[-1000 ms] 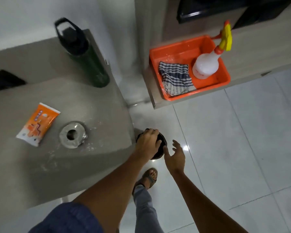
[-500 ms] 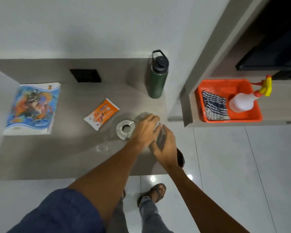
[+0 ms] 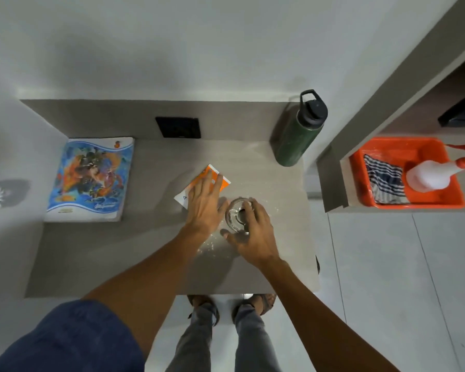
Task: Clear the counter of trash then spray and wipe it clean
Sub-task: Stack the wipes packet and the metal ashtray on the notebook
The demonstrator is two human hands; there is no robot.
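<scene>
- Left hand flat, fingers spread on orange packet, frame centre: pinning it for pickup.
- Right hand fingers curled around tape roll on the table.
- Spray bottle, cloth wait in orange tray, right edge.

A colourful notebook is laid flat at the far left of the grey surface. A dark green bottle with a black looped lid is stood upright at the far right corner, and a black square panel is set into the low back wall between them. Sandalled feet are seen on the pale tiled floor at the near edge.
</scene>
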